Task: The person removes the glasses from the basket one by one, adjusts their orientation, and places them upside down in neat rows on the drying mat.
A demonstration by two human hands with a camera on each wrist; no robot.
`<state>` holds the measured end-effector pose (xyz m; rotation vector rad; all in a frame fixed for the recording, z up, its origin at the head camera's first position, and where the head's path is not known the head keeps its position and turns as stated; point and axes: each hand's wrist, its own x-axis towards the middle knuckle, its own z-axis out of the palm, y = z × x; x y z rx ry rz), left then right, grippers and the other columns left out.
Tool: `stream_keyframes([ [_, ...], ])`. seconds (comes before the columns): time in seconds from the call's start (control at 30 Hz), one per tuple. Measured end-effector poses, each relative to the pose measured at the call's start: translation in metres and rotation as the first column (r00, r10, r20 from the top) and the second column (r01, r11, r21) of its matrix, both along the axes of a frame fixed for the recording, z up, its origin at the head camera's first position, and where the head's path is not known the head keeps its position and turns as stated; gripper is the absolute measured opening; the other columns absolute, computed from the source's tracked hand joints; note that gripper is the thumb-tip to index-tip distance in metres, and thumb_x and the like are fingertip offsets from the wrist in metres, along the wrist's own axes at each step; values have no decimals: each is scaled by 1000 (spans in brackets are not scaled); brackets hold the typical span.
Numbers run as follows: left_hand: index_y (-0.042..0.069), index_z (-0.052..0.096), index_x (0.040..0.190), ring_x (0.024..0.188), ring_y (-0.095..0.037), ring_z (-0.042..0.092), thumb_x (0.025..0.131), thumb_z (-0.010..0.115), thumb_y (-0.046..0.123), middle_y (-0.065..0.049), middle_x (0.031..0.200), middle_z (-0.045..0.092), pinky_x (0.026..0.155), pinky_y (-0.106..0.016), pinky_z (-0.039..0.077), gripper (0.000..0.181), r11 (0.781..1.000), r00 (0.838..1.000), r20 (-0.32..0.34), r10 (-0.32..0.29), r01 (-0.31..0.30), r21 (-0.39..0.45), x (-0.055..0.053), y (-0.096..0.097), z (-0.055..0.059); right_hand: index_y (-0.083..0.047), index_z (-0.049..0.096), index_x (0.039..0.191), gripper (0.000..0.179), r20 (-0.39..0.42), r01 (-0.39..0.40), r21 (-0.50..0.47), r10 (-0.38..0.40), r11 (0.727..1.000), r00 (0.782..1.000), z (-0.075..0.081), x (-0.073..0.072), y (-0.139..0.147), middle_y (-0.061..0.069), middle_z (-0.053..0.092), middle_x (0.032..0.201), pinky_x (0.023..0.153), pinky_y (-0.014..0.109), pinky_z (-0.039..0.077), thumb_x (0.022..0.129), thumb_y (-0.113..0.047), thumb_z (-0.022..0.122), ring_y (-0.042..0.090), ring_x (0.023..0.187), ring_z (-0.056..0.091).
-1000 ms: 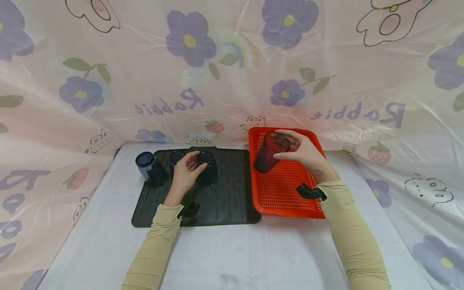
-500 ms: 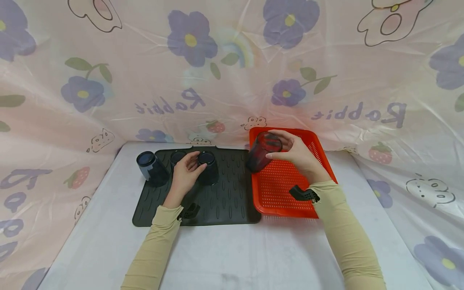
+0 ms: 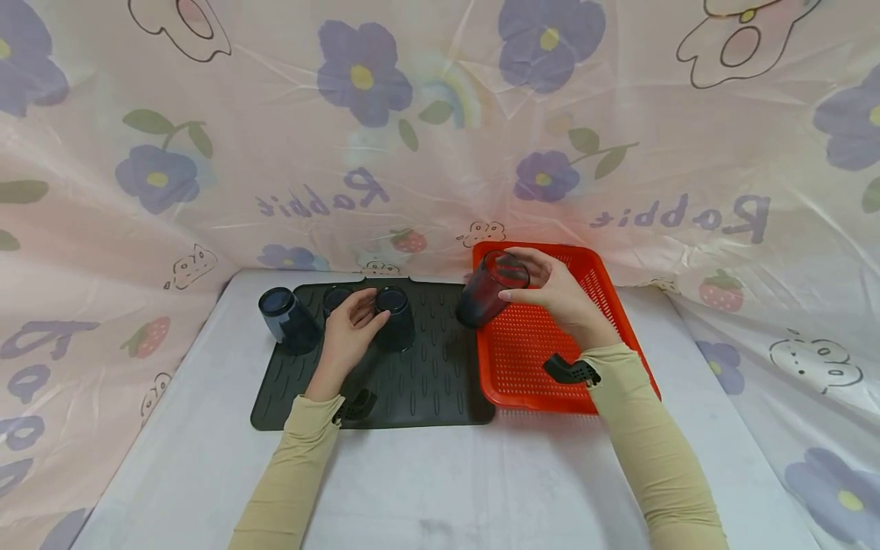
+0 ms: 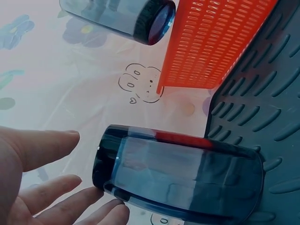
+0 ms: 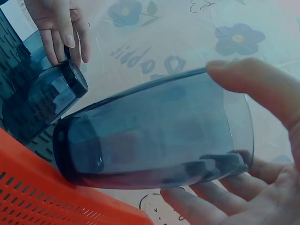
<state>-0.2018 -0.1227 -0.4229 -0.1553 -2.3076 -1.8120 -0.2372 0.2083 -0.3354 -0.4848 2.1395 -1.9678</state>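
My right hand (image 3: 560,298) holds a dark blue drinking glass (image 3: 484,294) near its open rim, between thumb and fingers. That glass is tilted over the left edge of the red basket (image 3: 550,359), its thick base toward the black drying mat (image 3: 440,367). On the mat a second glass (image 3: 395,325) stands upside down. My left hand (image 3: 347,332) is beside its base; in the left wrist view the thumb is apart from this glass (image 4: 178,173), the fingers loosely spread near the base. Another upturned glass (image 3: 335,296) is partly hidden behind my left hand.
One more upturned glass (image 3: 290,321) stands at the mat's left edge. The basket sits against the mat's right side, on a white-covered table (image 3: 440,481). A patterned curtain (image 3: 440,168) hangs directly behind the mat and basket.
My right hand has carried the tilted glass leftward, from above the basket to its left rim and the mat's edge. The left hand has barely moved.
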Motion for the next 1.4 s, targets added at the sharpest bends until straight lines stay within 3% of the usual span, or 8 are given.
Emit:
stream_keyframes([
  [0.63, 5, 52, 135, 123, -31, 51, 92, 67, 18, -17, 136, 51, 102, -41, 42, 48, 1000, 999, -44, -12, 13, 17, 10, -3, 17, -3, 47, 134, 59, -12, -34, -79, 33, 996, 999, -2, 0, -12, 14, 55, 129, 87, 32, 53, 82, 0, 74, 27, 112, 58],
  [0.77, 4, 51, 136, 124, -34, 49, 92, 66, 16, -18, 137, 50, 102, -43, 42, 48, 999, 999, -46, -22, 23, 25, 14, -1, 26, -4, 47, 132, 56, -17, -52, -100, 50, 994, 999, -3, 0, -13, 13, 55, 129, 86, 32, 53, 82, 2, 73, 26, 114, 57],
  [1.0, -5, 48, 136, 124, -38, 48, 95, 60, 9, -24, 136, 48, 101, -45, 42, 44, 998, 997, -54, -51, 53, 36, 32, 10, 58, 2, 41, 134, 58, -15, -80, -147, 79, 986, 997, -3, 1, -15, 16, 51, 131, 87, 33, 53, 83, 4, 70, 28, 116, 55],
  [1.17, -6, 48, 135, 122, -34, 51, 98, 55, 9, -24, 135, 49, 101, -43, 42, 41, 996, 995, -68, -78, 81, 44, 33, 14, 63, 2, 40, 134, 56, -20, -97, -193, 95, 976, 995, -2, 2, -16, 16, 50, 130, 83, 33, 54, 85, 7, 66, 27, 113, 56],
  [1.4, -7, 50, 133, 120, -34, 52, 101, 50, 10, -23, 133, 51, 100, -47, 43, 36, 975, 988, -76, -135, 146, 165, 31, 20, 67, -3, 42, 132, 52, 14, -74, -238, 79, 968, 997, 5, 6, -19, 13, 50, 128, 77, 31, 55, 87, 6, 64, 21, 96, 63],
])
